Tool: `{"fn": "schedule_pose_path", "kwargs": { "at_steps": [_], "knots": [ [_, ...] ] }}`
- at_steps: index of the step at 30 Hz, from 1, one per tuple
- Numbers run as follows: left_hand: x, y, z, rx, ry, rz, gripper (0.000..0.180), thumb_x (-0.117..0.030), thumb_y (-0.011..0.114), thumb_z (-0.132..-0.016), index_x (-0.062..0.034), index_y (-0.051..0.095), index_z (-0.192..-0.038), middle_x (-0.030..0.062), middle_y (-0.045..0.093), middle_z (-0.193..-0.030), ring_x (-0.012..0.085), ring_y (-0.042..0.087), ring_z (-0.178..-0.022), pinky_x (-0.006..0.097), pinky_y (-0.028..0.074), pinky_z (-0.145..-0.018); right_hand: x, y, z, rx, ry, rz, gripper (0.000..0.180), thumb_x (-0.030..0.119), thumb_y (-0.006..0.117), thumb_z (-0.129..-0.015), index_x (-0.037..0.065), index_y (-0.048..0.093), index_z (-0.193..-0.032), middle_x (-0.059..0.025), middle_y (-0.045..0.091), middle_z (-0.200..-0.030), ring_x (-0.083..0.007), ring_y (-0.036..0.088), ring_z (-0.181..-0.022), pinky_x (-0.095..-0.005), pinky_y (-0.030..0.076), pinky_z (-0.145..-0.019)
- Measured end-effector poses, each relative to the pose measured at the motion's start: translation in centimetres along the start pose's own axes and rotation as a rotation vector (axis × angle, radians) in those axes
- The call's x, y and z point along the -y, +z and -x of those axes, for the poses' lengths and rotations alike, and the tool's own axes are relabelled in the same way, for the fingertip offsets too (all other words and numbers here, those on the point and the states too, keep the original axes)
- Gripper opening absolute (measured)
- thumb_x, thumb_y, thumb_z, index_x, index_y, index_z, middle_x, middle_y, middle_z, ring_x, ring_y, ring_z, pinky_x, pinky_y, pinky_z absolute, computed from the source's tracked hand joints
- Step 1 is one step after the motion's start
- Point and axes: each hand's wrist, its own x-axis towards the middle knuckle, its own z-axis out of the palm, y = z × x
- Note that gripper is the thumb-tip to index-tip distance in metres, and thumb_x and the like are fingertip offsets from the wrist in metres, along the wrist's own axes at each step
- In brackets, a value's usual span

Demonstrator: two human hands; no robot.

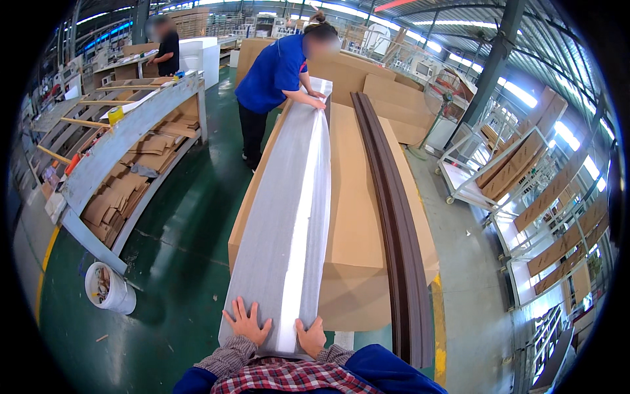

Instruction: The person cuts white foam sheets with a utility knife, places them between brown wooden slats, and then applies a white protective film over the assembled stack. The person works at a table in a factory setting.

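Note:
A long panel wrapped in pale grey foam sheet [269, 249] stretches away from me, with a bright white strip [296, 256] running along it. My left hand [247, 323] lies flat on the near left part of the wrapping, fingers spread. At the near right edge, my right hand [311, 337] grips the foam sheet, thumb on top; its other fingers are partly hidden. A co-worker in a blue shirt [275, 72] bends over the far end, both hands on the wrapping. Brown cardboard [354, 243] lies under the panel.
Dark brown long profiles [394, 236] lie on the cardboard to the right. On the left stand a rack of cardboard pieces [92, 177] and a white bucket [118, 299] on the green floor. Wheeled carts [472, 180] line the right side. Another person [167, 49] stands far left.

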Motion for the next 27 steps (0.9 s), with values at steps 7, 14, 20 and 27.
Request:
{"fn": "schedule_pose_path", "kwargs": {
  "at_steps": [7, 14, 20, 27],
  "knots": [
    [-0.4, 0.0, 0.0, 0.004, 0.002, 0.012, 0.07, -0.055, 0.048, -0.077, -0.0075, 0.041, -0.128, 0.0289, 0.01, -0.141, 0.0419, 0.005, -0.133, 0.066, -0.003, -0.099, -0.4, -0.5, -0.1, 0.035, -0.003, -0.051, 0.067, 0.044, 0.058, -0.079, -0.008, 0.033, -0.114, -0.0342, 0.048, -0.108, -0.0475, 0.05, -0.098, -0.0483, 0.041, -0.083],
    [0.7, -1.8, 0.7, -0.017, -0.036, 0.041, 0.068, -0.055, 0.046, -0.079, -0.0084, 0.043, -0.128, 0.0296, 0.021, -0.138, 0.041, 0.014, -0.132, 0.066, 0.003, -0.099, 4.3, -1.4, 1.0, 0.044, -0.011, -0.046, 0.061, 0.038, 0.059, -0.079, -0.007, 0.037, -0.114, -0.0321, 0.052, -0.105, -0.0461, 0.051, -0.097, -0.0484, 0.04, -0.084],
    [0.2, 0.5, 0.5, -0.019, -0.019, 0.046, 0.069, -0.055, 0.043, -0.08, -0.0116, 0.037, -0.133, 0.0247, 0.015, -0.143, 0.0375, 0.011, -0.134, 0.066, 0.004, -0.099, -8.6, 5.6, -3.9, -0.145, -0.081, 0.166, 0.06, 0.05, 0.059, -0.078, -0.002, 0.049, -0.107, -0.0219, 0.06, -0.09, -0.0357, 0.059, -0.085, -0.0423, 0.047, -0.073],
    [-0.8, 0.2, 0.4, 0.048, -0.027, 0.084, 0.068, -0.051, 0.043, -0.081, -0.0106, 0.034, -0.135, 0.0237, 0.007, -0.145, 0.0366, 0.006, -0.135, 0.066, 0.002, -0.099, -1.7, 1.1, 1.4, 0.13, -0.331, 0.17, 0.063, 0.051, 0.059, -0.077, -0.002, 0.048, -0.11, -0.0222, 0.06, -0.091, -0.0362, 0.059, -0.085, -0.0435, 0.046, -0.074]
  ]
}}
